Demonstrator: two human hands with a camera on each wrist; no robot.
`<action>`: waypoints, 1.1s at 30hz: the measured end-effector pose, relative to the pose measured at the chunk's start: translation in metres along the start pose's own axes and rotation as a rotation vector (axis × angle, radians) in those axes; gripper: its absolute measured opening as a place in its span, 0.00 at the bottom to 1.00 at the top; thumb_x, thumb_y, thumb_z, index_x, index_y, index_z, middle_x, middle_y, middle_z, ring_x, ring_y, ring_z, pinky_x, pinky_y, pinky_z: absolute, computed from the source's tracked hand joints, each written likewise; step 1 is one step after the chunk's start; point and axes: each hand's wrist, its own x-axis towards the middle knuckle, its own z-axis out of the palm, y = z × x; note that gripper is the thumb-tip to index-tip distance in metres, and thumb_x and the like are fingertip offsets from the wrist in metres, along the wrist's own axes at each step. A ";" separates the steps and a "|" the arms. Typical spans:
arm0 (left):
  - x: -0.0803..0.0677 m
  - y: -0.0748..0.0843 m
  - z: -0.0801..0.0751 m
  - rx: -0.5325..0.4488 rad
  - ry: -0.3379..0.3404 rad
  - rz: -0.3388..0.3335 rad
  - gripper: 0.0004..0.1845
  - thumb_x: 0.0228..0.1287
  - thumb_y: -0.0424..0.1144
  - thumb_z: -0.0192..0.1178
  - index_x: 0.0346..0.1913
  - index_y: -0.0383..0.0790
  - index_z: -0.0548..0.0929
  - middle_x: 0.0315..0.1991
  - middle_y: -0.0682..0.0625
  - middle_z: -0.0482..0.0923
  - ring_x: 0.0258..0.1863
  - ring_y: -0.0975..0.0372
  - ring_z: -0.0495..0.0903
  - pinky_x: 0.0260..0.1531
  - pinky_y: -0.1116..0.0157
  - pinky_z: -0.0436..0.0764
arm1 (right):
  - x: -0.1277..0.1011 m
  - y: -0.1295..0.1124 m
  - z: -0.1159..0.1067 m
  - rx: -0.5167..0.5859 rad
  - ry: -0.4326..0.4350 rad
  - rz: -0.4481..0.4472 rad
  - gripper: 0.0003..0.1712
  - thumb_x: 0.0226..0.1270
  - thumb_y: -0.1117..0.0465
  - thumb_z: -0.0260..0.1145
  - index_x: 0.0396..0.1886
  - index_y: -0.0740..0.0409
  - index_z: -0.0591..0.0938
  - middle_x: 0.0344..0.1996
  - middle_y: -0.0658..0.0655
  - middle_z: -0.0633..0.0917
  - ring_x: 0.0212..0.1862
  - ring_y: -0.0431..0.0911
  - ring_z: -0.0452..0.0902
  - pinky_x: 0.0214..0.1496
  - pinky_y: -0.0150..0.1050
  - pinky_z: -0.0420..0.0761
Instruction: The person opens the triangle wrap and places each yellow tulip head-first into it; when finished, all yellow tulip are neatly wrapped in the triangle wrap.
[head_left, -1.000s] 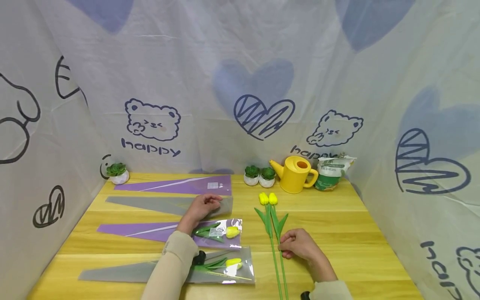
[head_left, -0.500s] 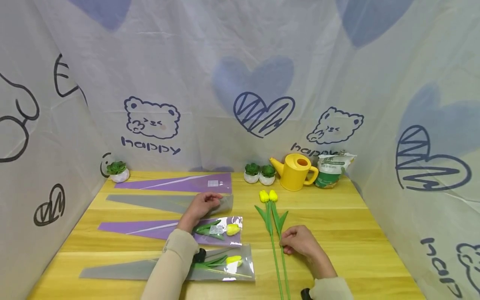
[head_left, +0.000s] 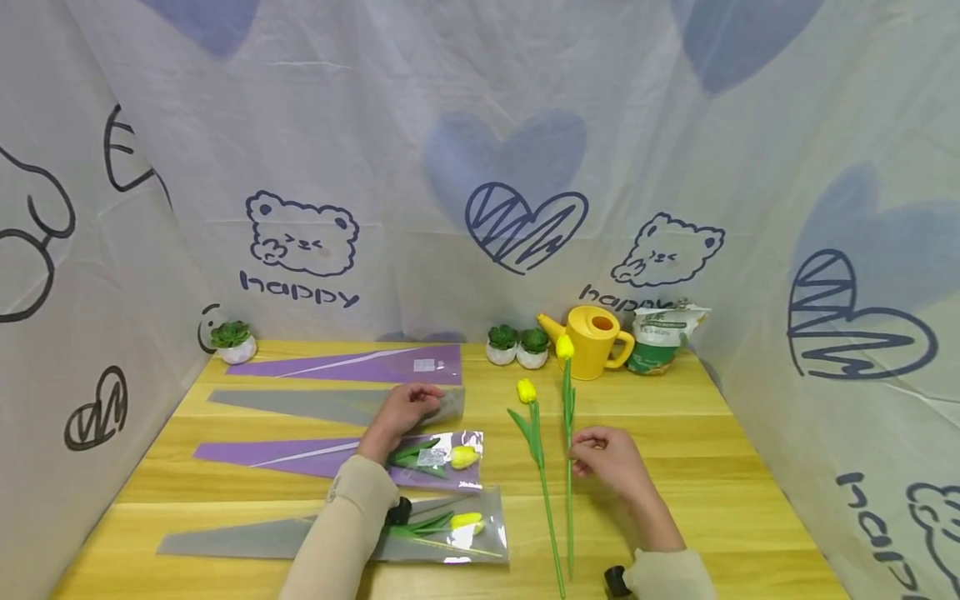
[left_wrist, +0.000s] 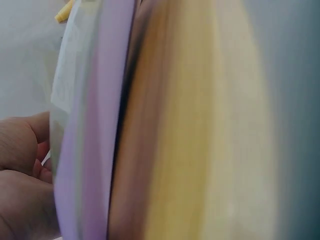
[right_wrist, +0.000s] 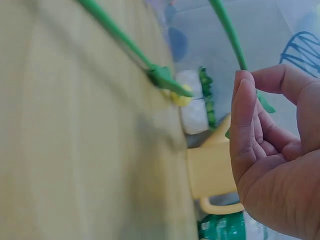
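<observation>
The right hand (head_left: 609, 461) pinches a tulip (head_left: 566, 392) by its stem, bloom raised toward the worktop's (head_left: 712, 467) back edge. A second tulip (head_left: 534, 433) lies just beside it. The left hand (head_left: 401, 414) rests with relaxed fingers on a grey sleeve (head_left: 315, 405) at the worktop's left.

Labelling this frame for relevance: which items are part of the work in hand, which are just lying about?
In hand: right hand pinches lifted tulip; left hand rests on grey sleeve; second loose tulip.

Lying about: watering can, soil bag, potted succulents, corner succulent.
</observation>
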 end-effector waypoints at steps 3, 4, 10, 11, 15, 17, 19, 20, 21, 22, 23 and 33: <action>-0.002 -0.001 0.003 -0.020 0.009 0.005 0.09 0.69 0.26 0.64 0.49 0.28 0.87 0.37 0.45 0.83 0.37 0.62 0.78 0.41 0.69 0.79 | -0.001 -0.010 -0.003 0.033 0.015 -0.018 0.11 0.66 0.70 0.68 0.45 0.74 0.83 0.30 0.60 0.88 0.28 0.50 0.86 0.37 0.48 0.88; -0.001 -0.001 0.004 -0.027 0.011 0.003 0.09 0.69 0.26 0.64 0.49 0.28 0.87 0.36 0.46 0.83 0.36 0.63 0.78 0.41 0.69 0.79 | -0.001 -0.013 -0.004 0.048 0.020 -0.018 0.12 0.66 0.69 0.68 0.45 0.74 0.83 0.30 0.59 0.88 0.28 0.49 0.86 0.37 0.48 0.89; 0.000 -0.003 0.005 -0.037 0.020 -0.012 0.09 0.69 0.27 0.64 0.49 0.29 0.87 0.35 0.49 0.82 0.36 0.64 0.77 0.40 0.70 0.78 | 0.001 -0.015 -0.006 0.106 0.029 -0.017 0.12 0.68 0.69 0.67 0.47 0.74 0.82 0.29 0.56 0.88 0.28 0.46 0.85 0.37 0.46 0.89; 0.000 -0.003 0.004 -0.035 0.020 -0.013 0.09 0.69 0.27 0.63 0.49 0.29 0.87 0.36 0.49 0.82 0.36 0.64 0.77 0.40 0.70 0.78 | 0.001 -0.014 -0.006 0.110 0.030 -0.013 0.12 0.68 0.69 0.67 0.47 0.74 0.82 0.28 0.56 0.88 0.28 0.46 0.85 0.37 0.46 0.88; 0.000 -0.004 0.003 -0.023 0.015 -0.013 0.09 0.70 0.28 0.64 0.50 0.30 0.87 0.37 0.48 0.83 0.37 0.63 0.77 0.40 0.70 0.78 | 0.003 -0.007 -0.004 0.124 0.039 0.000 0.12 0.69 0.70 0.67 0.47 0.74 0.82 0.28 0.55 0.87 0.28 0.45 0.84 0.36 0.43 0.88; 0.000 -0.004 0.003 -0.019 0.012 -0.010 0.09 0.70 0.28 0.63 0.50 0.30 0.87 0.37 0.48 0.83 0.36 0.63 0.77 0.40 0.70 0.78 | 0.003 -0.005 -0.003 0.137 0.047 0.005 0.12 0.69 0.70 0.67 0.47 0.74 0.82 0.28 0.55 0.87 0.28 0.44 0.84 0.36 0.43 0.89; 0.000 -0.004 0.003 -0.017 0.011 -0.011 0.09 0.70 0.28 0.63 0.50 0.30 0.87 0.36 0.48 0.83 0.36 0.63 0.78 0.39 0.70 0.78 | 0.004 -0.002 -0.002 0.142 0.050 0.003 0.12 0.70 0.70 0.66 0.48 0.74 0.82 0.28 0.55 0.86 0.28 0.44 0.84 0.37 0.43 0.89; 0.000 -0.003 0.003 -0.015 0.011 -0.009 0.09 0.70 0.28 0.63 0.50 0.30 0.87 0.36 0.48 0.83 0.36 0.64 0.78 0.39 0.70 0.78 | 0.004 -0.001 -0.002 0.144 0.051 0.004 0.12 0.70 0.69 0.66 0.48 0.75 0.81 0.28 0.55 0.86 0.28 0.44 0.84 0.37 0.43 0.89; -0.001 -0.003 0.003 -0.013 0.012 -0.008 0.09 0.70 0.28 0.63 0.50 0.30 0.87 0.36 0.48 0.83 0.36 0.63 0.78 0.39 0.70 0.78 | 0.004 -0.001 -0.001 0.146 0.053 0.003 0.12 0.70 0.69 0.66 0.48 0.75 0.81 0.28 0.55 0.86 0.28 0.44 0.85 0.38 0.43 0.89; -0.001 -0.002 0.003 -0.013 0.014 -0.009 0.09 0.70 0.28 0.63 0.49 0.30 0.87 0.36 0.48 0.83 0.35 0.63 0.78 0.39 0.70 0.78 | 0.004 0.000 -0.001 0.147 0.055 0.002 0.12 0.70 0.69 0.66 0.48 0.74 0.81 0.28 0.55 0.86 0.28 0.44 0.85 0.38 0.43 0.89; -0.001 -0.002 0.003 -0.010 0.014 -0.009 0.09 0.70 0.28 0.63 0.49 0.30 0.87 0.36 0.48 0.83 0.35 0.63 0.78 0.39 0.70 0.78 | 0.004 0.000 -0.001 0.147 0.056 0.002 0.11 0.71 0.70 0.66 0.48 0.74 0.81 0.28 0.55 0.86 0.28 0.44 0.85 0.38 0.44 0.89; -0.004 0.001 0.003 -0.016 0.023 -0.017 0.09 0.70 0.27 0.63 0.49 0.30 0.87 0.38 0.45 0.84 0.36 0.63 0.78 0.40 0.69 0.78 | 0.006 -0.007 0.001 0.128 0.071 -0.004 0.10 0.69 0.70 0.66 0.46 0.73 0.83 0.28 0.57 0.87 0.29 0.46 0.86 0.40 0.47 0.89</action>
